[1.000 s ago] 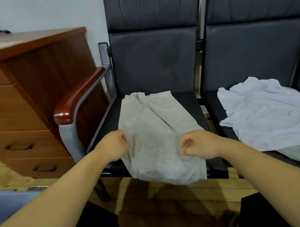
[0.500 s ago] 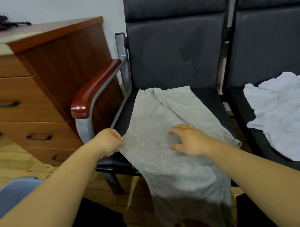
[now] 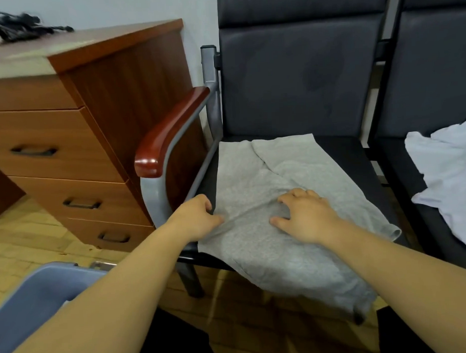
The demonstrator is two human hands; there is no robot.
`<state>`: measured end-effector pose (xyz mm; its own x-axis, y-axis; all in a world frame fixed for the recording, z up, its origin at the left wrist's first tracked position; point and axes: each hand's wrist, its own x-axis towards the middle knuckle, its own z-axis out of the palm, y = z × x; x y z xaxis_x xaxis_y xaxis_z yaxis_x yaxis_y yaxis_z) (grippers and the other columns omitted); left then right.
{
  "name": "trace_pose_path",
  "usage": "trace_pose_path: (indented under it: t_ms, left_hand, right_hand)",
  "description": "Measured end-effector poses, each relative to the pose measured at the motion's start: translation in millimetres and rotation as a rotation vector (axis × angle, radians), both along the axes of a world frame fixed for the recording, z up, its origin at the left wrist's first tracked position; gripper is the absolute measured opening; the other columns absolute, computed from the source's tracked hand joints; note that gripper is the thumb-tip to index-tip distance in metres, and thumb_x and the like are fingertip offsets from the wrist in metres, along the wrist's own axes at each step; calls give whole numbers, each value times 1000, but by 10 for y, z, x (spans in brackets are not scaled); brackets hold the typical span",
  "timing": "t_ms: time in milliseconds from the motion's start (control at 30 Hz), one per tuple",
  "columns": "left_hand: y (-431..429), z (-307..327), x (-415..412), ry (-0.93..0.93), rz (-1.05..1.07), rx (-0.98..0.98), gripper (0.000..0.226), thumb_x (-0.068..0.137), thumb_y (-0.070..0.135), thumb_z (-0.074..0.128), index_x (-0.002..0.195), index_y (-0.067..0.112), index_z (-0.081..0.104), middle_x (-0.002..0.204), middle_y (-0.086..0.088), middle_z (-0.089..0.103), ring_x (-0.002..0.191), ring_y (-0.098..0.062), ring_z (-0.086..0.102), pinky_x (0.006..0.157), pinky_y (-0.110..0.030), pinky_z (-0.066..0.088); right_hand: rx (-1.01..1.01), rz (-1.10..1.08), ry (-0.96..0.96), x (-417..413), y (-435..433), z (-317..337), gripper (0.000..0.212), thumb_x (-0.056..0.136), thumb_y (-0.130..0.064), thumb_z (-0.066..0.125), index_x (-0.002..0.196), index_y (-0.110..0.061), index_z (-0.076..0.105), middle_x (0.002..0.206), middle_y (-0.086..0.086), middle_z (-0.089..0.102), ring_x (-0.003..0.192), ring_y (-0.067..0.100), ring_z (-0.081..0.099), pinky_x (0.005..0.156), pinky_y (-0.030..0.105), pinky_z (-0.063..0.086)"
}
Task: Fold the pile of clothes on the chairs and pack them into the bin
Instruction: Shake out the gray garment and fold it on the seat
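At the lower left of the frame, the blue bin [image 3: 32, 294] is seen nearest, on the left arm's side. The grey garment [image 3: 253, 181] is laid lengthwise on the chair seat [image 3: 339, 151], its long axis running from the hem hung over the front edge up towards the backrest. Its left edge is pinched by the left hand [image 3: 195, 217]; the middle of the cloth is pressed by the right hand [image 3: 304, 216], palm down, fingers spread. A fold across that axis is probably called for, with the pinched edge carried rightwards. Farther right, a white garment [image 3: 451, 174] is left unfolded.
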<state>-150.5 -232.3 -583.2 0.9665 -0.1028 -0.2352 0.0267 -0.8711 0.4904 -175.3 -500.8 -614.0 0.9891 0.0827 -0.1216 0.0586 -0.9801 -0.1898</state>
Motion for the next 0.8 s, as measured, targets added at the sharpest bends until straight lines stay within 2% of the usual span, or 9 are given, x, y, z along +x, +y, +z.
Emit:
trace_pose_path:
  t_ms: [133,233,300,400,467,600,700,800]
  left_hand:
    - [-195,-69,228,-56,-5,29,27,91,37,68,105,16,58,93,-6,63,79,-20,58,71,-37,49]
    - [-274,-113,459,-60,43,-4,23,93,35,64,104,17,56,91,-8,65,76,-23,62,67,-40,52]
    - [-334,-156,638,-81,50,12,29,94,37,62,113,16,56,102,-8,63,80,-21,62,67,-39,52]
    - [-484,-218,888,-126,42,28,45,98,39,58,136,16,52,135,-9,47,106,-22,55,87,-34,47]
    - [-644,-252,1063,-166,23,53,49,101,40,54,143,17,49,143,-10,43,123,-30,50,100,-39,47]
    - [-1017,-277,1501,-227,-104,176,52,105,44,44,146,11,47,151,-13,42,137,-33,41,114,-43,38]
    - [-1251,-333,1879,-201,-149,253,61,106,51,35,149,9,43,154,-15,42,140,-34,39,118,-44,33]
    - [-1375,-491,2126,-78,-124,327,80,102,65,26,160,10,24,168,-13,21,153,-34,20,125,-48,20]
  right_hand:
    - [78,-12,10,48,-86,11,68,93,-69,50,150,-33,42,152,-2,45,138,24,39,114,43,36]
    - [178,-9,-11,147,-155,15,57,96,-58,56,144,-29,51,142,-2,55,131,23,47,111,37,39]
    - [265,-21,-41,253,-204,12,44,97,-49,59,134,-25,61,130,0,62,122,22,55,104,34,44]
    - [338,-60,-89,550,-319,16,29,98,-35,60,121,-19,67,117,2,65,112,21,59,97,30,44]
    - [330,-102,-107,844,-418,31,28,99,-32,57,122,-18,66,122,5,63,116,24,57,99,30,43]
    - [251,-173,-36,1501,-543,30,50,104,-38,44,151,-20,46,155,6,42,142,30,37,119,40,32]
    - [160,-151,5,1890,-548,-14,62,107,-47,35,162,-20,23,169,4,19,155,28,14,126,42,17]
    - [32,-188,99,2109,-682,-167,73,103,-63,23,164,-26,9,172,-1,2,158,27,0,127,46,6]
